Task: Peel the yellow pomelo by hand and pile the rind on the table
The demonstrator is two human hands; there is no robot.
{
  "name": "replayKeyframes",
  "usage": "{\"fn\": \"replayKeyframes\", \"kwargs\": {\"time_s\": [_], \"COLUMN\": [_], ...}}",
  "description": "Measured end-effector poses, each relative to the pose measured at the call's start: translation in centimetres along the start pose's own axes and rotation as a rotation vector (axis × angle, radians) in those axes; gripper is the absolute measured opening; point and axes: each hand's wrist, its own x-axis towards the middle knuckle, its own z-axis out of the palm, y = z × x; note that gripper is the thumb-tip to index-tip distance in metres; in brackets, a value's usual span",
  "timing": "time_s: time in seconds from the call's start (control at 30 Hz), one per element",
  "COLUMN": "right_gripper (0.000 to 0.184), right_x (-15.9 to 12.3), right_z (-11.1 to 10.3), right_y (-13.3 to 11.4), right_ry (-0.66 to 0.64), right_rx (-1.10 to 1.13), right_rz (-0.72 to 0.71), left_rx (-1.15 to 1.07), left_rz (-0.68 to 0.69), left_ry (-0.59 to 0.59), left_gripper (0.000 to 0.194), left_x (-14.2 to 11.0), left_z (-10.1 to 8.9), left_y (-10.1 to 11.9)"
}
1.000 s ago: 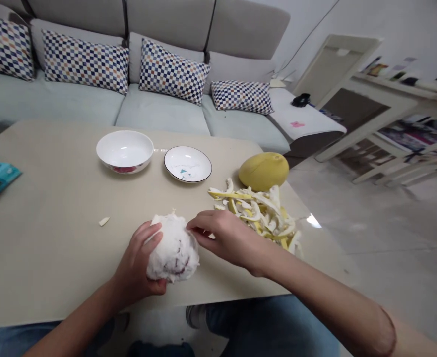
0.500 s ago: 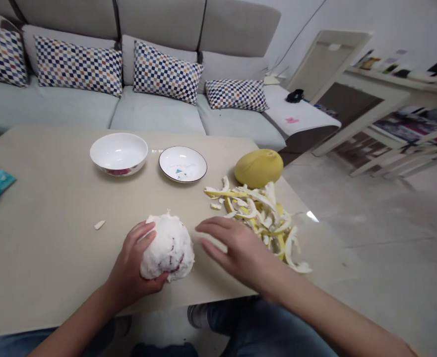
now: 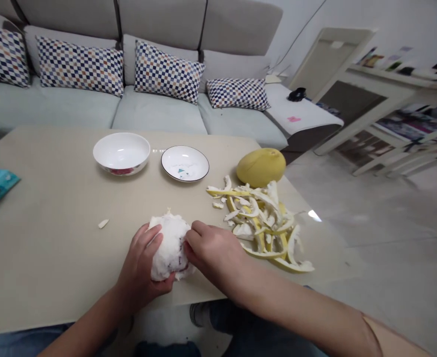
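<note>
A peeled pomelo (image 3: 168,245), covered in white pith with dark reddish patches showing on its right side, is held just above the near edge of the table. My left hand (image 3: 142,260) wraps around it from the left, the thumb underneath. On its right side my right hand (image 3: 214,253) is closed, the fingertips pinching at the pith; the hand itself hides part of the contact. Right of my hands lies a heap of yellow and white peel strips (image 3: 266,225). Behind the heap rests a whole yellow pomelo (image 3: 261,167).
A white bowl (image 3: 121,151) and a small dark-rimmed plate (image 3: 185,163) stand toward the far side of the table (image 3: 54,258). One loose scrap of peel (image 3: 103,223) lies to the left. At the left edge is a teal tissue pack (image 3: 0,188). Beyond stands a sofa (image 3: 158,116).
My right hand has moved left from beside the peel heap onto the pomelo, and its fingers have closed at the pith. The left hand keeps its hold.
</note>
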Motion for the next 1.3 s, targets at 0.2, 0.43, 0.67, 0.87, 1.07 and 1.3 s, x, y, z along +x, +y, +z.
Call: {"fn": "replayKeyframes", "kwargs": {"time_s": [0.2, 0.43, 0.67, 0.87, 1.07, 1.3], "right_gripper": [0.007, 0.008, 0.016, 0.020, 0.021, 0.020], "right_x": [0.1, -0.6, -0.5, 0.7, 0.4, -0.2], "right_z": [0.6, 1.1, 0.5, -0.4, -0.7, -0.3], "right_y": [2.2, 2.7, 2.9, 2.2, 2.9, 2.6], "right_ry": [0.121, 0.078, 0.114, -0.007, 0.037, 0.025], "right_rx": [0.598, 0.885, 0.488, 0.149, 0.338, 0.413], "right_rz": [0.010, 0.062, -0.085, -0.106, -0.122, -0.080], "left_rx": [0.006, -0.006, 0.006, 0.017, 0.012, 0.033], "left_rz": [-0.008, -0.036, -0.024, -0.005, -0.027, -0.023], "left_ry": [0.027, 0.013, 0.020, 0.015, 0.018, 0.020], "left_gripper": [0.081, 0.084, 0.085, 0.085, 0.085, 0.086], "left_x": [-0.5, -0.6, -0.5, -0.5, -0.5, -0.5], "left_z": [0.0, 0.1, 0.1, 0.1, 0.2, 0.2], "left_y": [0.2, -0.1, -0.1, 0.0, -0.2, 0.0]}}
